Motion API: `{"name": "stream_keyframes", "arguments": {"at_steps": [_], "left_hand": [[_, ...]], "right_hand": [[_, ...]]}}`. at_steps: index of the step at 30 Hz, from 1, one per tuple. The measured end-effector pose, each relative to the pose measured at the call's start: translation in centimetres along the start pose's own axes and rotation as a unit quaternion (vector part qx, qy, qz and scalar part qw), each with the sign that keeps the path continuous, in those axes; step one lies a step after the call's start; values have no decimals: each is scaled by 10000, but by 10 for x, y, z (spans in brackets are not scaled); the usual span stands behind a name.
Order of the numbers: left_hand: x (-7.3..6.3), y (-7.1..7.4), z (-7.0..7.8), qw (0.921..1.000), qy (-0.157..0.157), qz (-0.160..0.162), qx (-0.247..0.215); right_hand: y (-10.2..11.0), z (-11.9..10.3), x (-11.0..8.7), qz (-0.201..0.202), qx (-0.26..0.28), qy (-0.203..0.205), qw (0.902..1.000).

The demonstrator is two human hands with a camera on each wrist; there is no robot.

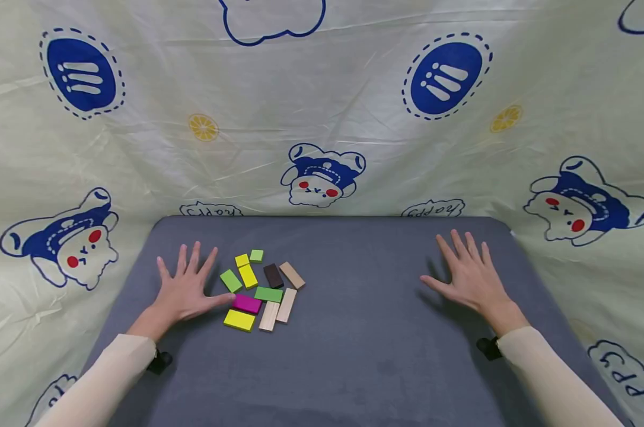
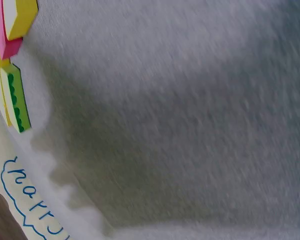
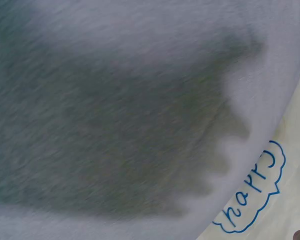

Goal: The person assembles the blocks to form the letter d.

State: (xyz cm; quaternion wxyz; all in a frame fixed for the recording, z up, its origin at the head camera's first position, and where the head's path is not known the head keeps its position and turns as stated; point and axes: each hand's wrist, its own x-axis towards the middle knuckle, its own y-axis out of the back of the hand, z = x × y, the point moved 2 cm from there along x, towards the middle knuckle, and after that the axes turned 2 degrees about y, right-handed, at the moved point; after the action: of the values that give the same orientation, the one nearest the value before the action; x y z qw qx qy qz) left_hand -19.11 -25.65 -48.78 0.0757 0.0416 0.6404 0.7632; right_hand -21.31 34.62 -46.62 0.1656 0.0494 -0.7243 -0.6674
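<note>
Bench (image 1: 354, 356): matt, fine-textured, looks cloth-covered. Backdrop sheet (image 1: 343, 95): thin, plastic-looking, smooth, creased, slight sheen. Pale block (image 1: 269, 316): bare wood, grain showing, matt. Magenta block (image 1: 246, 303), yellow block (image 1: 239, 320), green block (image 1: 268, 295): smooth, painted-looking. Dark brown block (image 1: 273, 276): fairly matt, material unclear. Right sleeve (image 1: 557, 373): soft matt cloth.

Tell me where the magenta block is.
In the head view, the magenta block lies left of centre, beside the left hand, with a yellow block on its near side.
</note>
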Motion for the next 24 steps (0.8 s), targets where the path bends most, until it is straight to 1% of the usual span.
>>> {"name": "stream_keyframes", "arguments": {"at_steps": [5,8,15,18,24], "left_hand": [[-1,-1,13,9998,-101,112,-154],[-2,-3,22,9994,-222,182,-214],[-2,-11,47,9984,-433,179,-321],[-4,-16,55,9977,-500,209,-400],[-8,-21,68,9955,-673,306,-588]], "right_hand": [[5,-10,12,-153,90,114,9998],[4,-16,20,-231,64,240,9994],[2,-29,32,-13,13,739,9973],[-2,-39,37,44,26,935,9956],[-8,-60,48,-6,160,1106,9937]]}}
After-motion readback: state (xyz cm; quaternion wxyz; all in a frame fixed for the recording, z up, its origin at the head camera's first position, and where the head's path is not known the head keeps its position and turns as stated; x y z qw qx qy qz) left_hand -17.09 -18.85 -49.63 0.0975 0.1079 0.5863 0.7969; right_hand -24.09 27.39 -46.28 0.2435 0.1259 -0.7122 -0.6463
